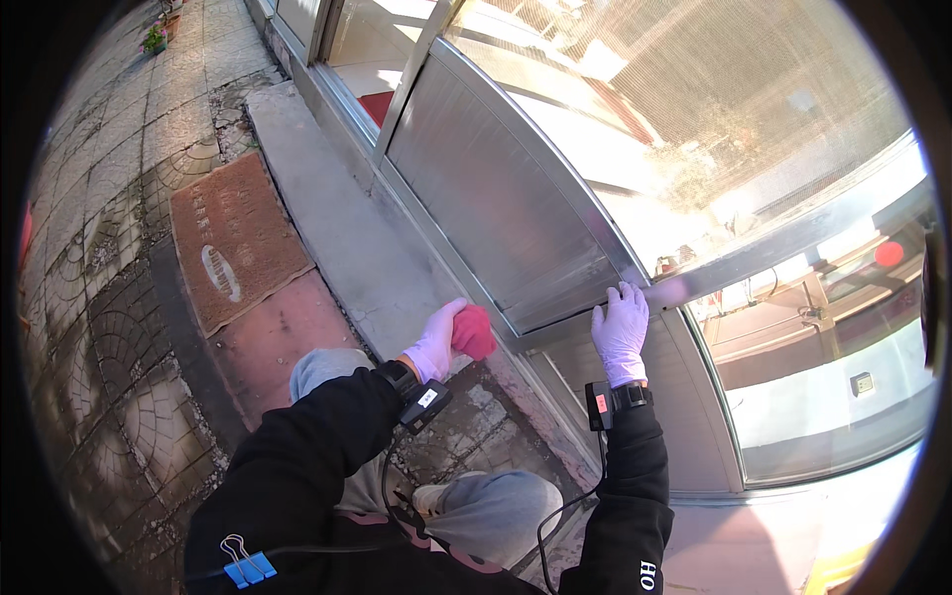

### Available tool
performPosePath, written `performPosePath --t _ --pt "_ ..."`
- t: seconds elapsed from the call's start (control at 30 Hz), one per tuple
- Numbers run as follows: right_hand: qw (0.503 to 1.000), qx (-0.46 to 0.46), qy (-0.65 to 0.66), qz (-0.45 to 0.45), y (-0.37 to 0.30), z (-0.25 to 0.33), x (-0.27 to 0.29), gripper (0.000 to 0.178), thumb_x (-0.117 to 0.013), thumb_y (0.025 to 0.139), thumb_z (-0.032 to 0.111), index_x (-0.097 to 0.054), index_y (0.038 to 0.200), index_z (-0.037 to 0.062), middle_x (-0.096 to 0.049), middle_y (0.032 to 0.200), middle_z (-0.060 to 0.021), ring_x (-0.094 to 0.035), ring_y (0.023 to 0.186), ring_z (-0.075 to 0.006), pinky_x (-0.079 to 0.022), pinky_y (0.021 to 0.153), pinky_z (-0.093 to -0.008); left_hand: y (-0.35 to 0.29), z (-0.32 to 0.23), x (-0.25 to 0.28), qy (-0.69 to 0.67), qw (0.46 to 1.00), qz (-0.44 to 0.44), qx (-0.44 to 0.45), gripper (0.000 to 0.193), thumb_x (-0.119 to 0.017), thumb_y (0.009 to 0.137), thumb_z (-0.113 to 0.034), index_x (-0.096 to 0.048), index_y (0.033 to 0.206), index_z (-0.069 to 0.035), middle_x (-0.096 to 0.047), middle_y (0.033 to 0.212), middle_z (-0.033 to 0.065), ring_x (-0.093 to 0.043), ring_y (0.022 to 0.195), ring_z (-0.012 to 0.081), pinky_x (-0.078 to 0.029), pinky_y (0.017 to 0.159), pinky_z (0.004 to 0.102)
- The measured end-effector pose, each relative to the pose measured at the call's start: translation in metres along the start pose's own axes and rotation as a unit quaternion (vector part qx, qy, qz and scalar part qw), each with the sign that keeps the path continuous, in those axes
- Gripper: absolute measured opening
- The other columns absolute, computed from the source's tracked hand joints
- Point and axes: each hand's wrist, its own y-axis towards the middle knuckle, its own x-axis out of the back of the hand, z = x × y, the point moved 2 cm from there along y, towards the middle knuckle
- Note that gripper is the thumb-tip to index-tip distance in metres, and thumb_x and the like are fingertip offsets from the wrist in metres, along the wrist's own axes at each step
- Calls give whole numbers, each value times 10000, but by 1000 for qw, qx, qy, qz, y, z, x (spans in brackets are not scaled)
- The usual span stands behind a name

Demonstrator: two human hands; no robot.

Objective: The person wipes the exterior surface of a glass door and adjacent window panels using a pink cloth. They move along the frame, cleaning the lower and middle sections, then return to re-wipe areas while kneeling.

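Note:
My left hand [432,343], in a thin lilac glove, is closed around a bunched pink-red cloth [474,332]. It is low beside the door track, close to the bottom corner of a sliding door's grey metal panel [496,188]. My right hand [621,337], gloved the same way, rests with its fingers stretched out against the upright metal frame where two door leaves overlap. Nothing shows in that hand. Above the panel, the door carries a mesh screen [714,109] in front of bright glass.
A concrete step [332,198] runs along the doorway. Left of it lies a brown doormat [238,238] on reddish ground. Patterned paving [129,347] stretches to the left, with a potted plant [154,40] far off. A second glass pane [823,347] stands at right.

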Motion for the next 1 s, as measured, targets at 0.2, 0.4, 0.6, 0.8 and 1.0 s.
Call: performPosePath --t 0.2,0.4,0.6,0.8,1.0 --pt "981 137 -122 -69 -1 -13 -16 274 -637 755 133 -636 992 -5 -563 1092 -138 -507 1106 -319 -378 1028 -440 2 -2 -8 -68 997 -5 20 320 -450 1048 -298 -601 994 -21 -375 552 -55 -340 458 105 -305 482 285" --pt "989 95 -108 -30 -13 -25 -15 155 -602 784 126 -649 890 22 -554 1018 -122 -514 1047 -305 -393 971 -418 -3 -7 -9 -81 996 -31 5 280 -481 1040 -267 -582 896 -48 -339 537 -69 -283 423 94 -222 432 289" --pt "990 52 -120 -44 -54 -55 -13 128 -592 784 125 -646 849 29 -560 988 -135 -521 1027 -313 -398 956 -424 0 -2 -7 -83 996 -24 7 270 -507 1030 -257 -608 974 -14 -365 560 -79 -301 431 81 -244 438 276" --pt "990 -21 -141 -17 -98 -95 -12 146 -620 765 129 -648 856 18 -566 1009 -144 -520 1048 -323 -397 969 -441 9 9 5 -53 997 54 3 250 -538 1012 -285 -612 985 -48 -545 708 -49 -462 574 84 -403 580 270" --pt "976 -131 -164 51 -143 -132 -13 171 -633 760 144 -657 849 1 -572 1024 -160 -519 1064 -337 -384 1008 -460 17 15 7 -70 997 17 26 241 -524 1020 -273 -595 952 -53 -481 642 -62 -401 522 91 -365 550 278"
